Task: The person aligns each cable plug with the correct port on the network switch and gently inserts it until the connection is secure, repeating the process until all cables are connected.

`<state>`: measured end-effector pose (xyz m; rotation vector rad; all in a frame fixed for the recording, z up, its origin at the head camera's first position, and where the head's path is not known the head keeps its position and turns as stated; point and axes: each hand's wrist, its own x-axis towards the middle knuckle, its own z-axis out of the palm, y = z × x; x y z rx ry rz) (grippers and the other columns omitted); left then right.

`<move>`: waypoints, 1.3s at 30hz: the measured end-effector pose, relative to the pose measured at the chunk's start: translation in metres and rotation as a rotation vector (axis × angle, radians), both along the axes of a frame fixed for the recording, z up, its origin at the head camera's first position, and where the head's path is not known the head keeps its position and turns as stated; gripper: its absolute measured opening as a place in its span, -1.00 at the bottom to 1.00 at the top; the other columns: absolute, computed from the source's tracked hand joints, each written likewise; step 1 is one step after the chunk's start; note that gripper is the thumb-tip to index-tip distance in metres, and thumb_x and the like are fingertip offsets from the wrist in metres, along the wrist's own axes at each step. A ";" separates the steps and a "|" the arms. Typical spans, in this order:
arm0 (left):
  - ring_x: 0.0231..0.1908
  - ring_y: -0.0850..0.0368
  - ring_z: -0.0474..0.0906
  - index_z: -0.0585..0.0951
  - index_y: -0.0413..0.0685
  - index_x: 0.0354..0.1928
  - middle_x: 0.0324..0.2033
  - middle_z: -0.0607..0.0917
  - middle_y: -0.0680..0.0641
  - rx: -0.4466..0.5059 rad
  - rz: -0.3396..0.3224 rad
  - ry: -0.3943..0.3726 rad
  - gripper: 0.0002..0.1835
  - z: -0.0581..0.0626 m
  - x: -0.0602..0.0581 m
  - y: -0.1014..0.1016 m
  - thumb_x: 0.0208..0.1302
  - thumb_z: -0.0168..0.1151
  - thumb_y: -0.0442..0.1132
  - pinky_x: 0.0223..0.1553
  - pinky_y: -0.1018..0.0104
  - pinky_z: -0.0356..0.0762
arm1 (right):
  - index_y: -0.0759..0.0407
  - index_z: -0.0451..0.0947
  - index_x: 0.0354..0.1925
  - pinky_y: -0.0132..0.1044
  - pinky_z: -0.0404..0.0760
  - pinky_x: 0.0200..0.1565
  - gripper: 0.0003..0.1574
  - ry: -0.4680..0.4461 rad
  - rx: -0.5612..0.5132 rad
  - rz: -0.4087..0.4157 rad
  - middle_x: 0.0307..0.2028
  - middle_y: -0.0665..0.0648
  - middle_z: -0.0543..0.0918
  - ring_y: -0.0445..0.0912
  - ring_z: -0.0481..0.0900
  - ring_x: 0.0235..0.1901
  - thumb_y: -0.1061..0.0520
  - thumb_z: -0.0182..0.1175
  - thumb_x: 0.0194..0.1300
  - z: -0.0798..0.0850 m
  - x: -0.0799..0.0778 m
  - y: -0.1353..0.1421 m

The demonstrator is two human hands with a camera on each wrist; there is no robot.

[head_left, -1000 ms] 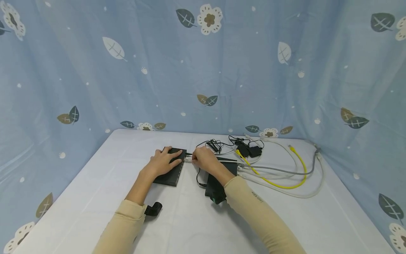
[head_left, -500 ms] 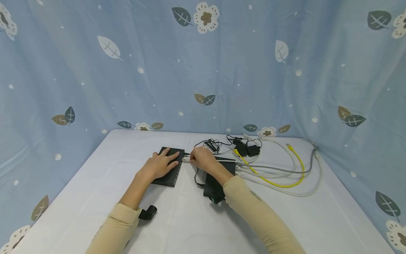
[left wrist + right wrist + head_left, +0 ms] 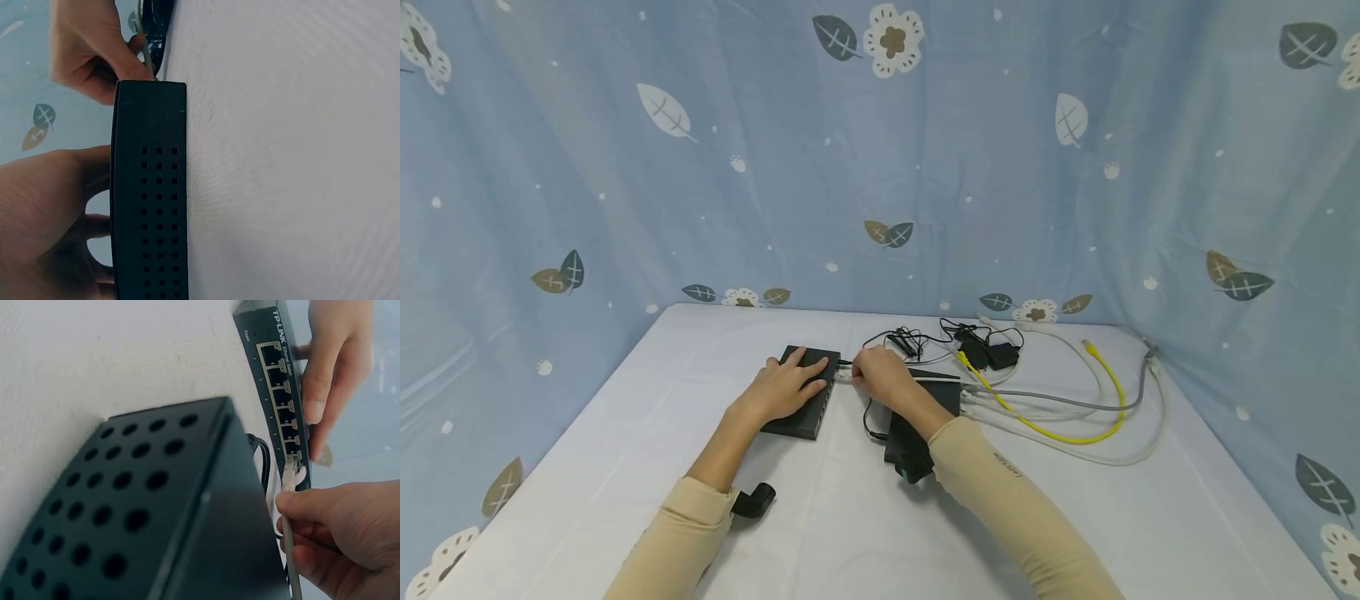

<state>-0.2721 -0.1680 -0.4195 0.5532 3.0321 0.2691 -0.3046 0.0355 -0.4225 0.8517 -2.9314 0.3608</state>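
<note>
A black Ethernet switch [image 3: 806, 417] lies flat on the white table, its row of ports [image 3: 281, 403] facing right. My left hand [image 3: 778, 389] rests on its top with fingers spread. In the right wrist view, my right hand [image 3: 350, 531] pinches a white network cable [image 3: 288, 534] between thumb and fingers just behind its plug. That plug [image 3: 290, 472] sits at the end port of the row. A second black switch [image 3: 904, 442] lies under my right forearm, and its vented side [image 3: 125, 487] fills much of the right wrist view.
Black power adapters [image 3: 1002, 357] with tangled cords lie at the back. A yellow cable [image 3: 1122, 408], a grey cable [image 3: 1075, 404] and white cables spread to the right. A patterned blue curtain [image 3: 775, 167] hangs behind the table [image 3: 850, 533].
My left forearm has shifted slightly left and down. Both hands otherwise keep their places on the switch and the cable.
</note>
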 end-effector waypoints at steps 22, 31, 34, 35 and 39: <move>0.08 -0.73 0.32 0.34 0.14 0.45 0.45 0.16 -0.42 0.003 -0.024 0.003 -0.44 -0.001 -0.001 0.000 0.49 -0.01 0.09 -0.04 -0.36 0.47 | 0.10 0.76 -0.29 -0.36 0.63 -0.32 -0.89 0.034 -0.013 0.018 -0.34 0.03 0.77 -0.17 0.67 -0.40 0.15 0.30 0.31 0.002 0.001 0.001; 0.13 -0.72 0.28 0.32 0.16 0.46 0.47 0.12 -0.40 -0.005 0.008 -0.031 -0.44 0.002 0.001 0.001 0.50 -0.03 0.09 -0.02 -0.38 0.45 | 0.11 0.76 -0.27 -0.37 0.63 -0.31 -0.88 0.010 -0.008 0.014 -0.31 0.03 0.77 -0.17 0.68 -0.38 0.14 0.30 0.31 0.001 0.001 0.000; 0.16 -0.70 0.28 0.31 0.18 0.46 0.48 0.11 -0.38 -0.006 0.024 -0.047 -0.44 0.003 0.002 0.002 0.50 -0.03 0.10 0.01 -0.41 0.42 | 0.10 0.77 -0.26 -0.39 0.62 -0.32 -0.87 -0.010 -0.019 0.017 -0.31 0.03 0.77 -0.18 0.67 -0.39 0.13 0.29 0.32 0.002 0.000 0.001; 0.17 -0.69 0.27 0.31 0.18 0.46 0.48 0.11 -0.37 -0.002 0.030 -0.051 -0.44 0.004 0.002 0.002 0.50 -0.03 0.10 0.03 -0.42 0.41 | 0.11 0.77 -0.27 -0.40 0.61 -0.33 -0.87 -0.020 -0.027 0.018 -0.31 0.03 0.77 -0.19 0.67 -0.39 0.13 0.29 0.32 0.002 0.000 0.001; 0.19 -0.67 0.26 0.31 0.19 0.46 0.49 0.11 -0.35 0.011 0.042 -0.060 -0.44 0.005 0.003 0.002 0.49 -0.03 0.11 0.03 -0.44 0.39 | 0.12 0.76 -0.25 -0.39 0.60 -0.33 -0.86 -0.062 -0.072 0.020 -0.31 0.04 0.76 -0.19 0.65 -0.40 0.13 0.28 0.33 0.004 0.001 0.004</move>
